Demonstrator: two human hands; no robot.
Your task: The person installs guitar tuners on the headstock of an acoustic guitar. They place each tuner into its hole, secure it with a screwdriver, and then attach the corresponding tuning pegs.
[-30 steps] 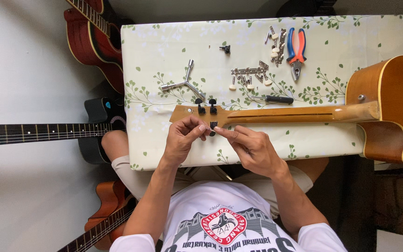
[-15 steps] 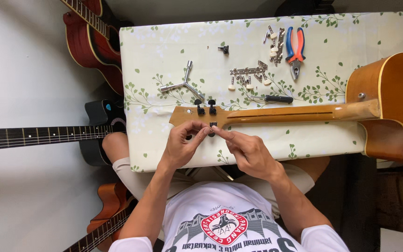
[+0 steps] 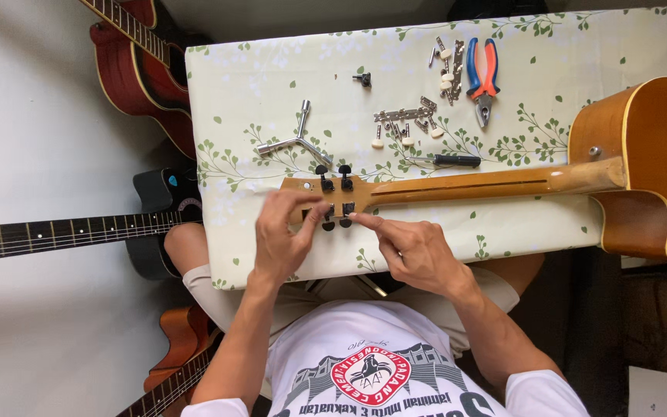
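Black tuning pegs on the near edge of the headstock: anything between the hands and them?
Nothing visible. The left hand and right hand both have fingertips at the black tuning pegs on the near edge of the wooden guitar headstock. The silver three-arm wrench and red-and-blue pliers lie on the far side.

Amber guitar [image 3: 642, 166] w/ black tuners [image 3: 335, 179], red/blue pliers [image 3: 482, 73], cream leaf-print cloth [image 3: 272, 93].
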